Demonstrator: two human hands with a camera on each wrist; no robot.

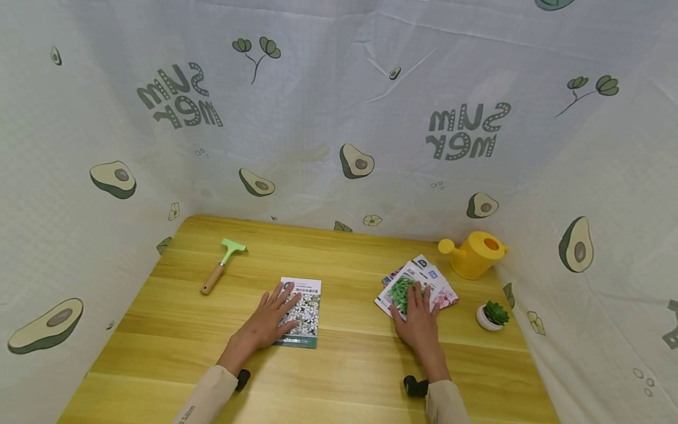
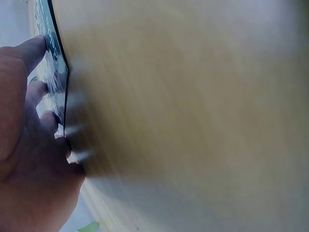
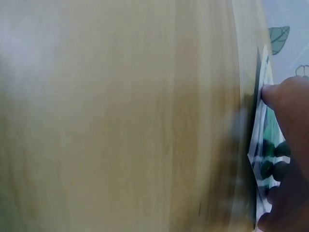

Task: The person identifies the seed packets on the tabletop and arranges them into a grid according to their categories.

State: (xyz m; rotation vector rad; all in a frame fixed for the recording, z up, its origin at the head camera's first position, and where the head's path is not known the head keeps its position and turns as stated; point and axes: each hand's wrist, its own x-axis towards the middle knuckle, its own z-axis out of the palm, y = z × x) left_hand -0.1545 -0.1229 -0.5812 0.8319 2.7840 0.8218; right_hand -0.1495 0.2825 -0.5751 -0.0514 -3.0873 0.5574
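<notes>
A seed packet [image 1: 304, 315] printed with white flowers lies flat on the wooden table. Across its left side rests my left hand [image 1: 267, 321], fingers spread and thumb near its lower part; the left wrist view shows the fingertips touching the packet [image 2: 59, 82]. To the right, several seed packets lie in a fanned pile, a green-leaf packet [image 1: 399, 292] on top and a pink-flower packet [image 1: 446, 292] partly under it. My right hand [image 1: 421, 324] lies over the lower part of the pile, its fingers extended on the top packet.
A small rake-like tool [image 1: 222, 268] with a green head and wooden handle lies at left. At the back right stands a yellow watering can [image 1: 472, 256], with a potted succulent [image 1: 492, 316] in front of it. An avocado-print curtain [image 1: 318, 118] surrounds the table [image 1: 349, 365].
</notes>
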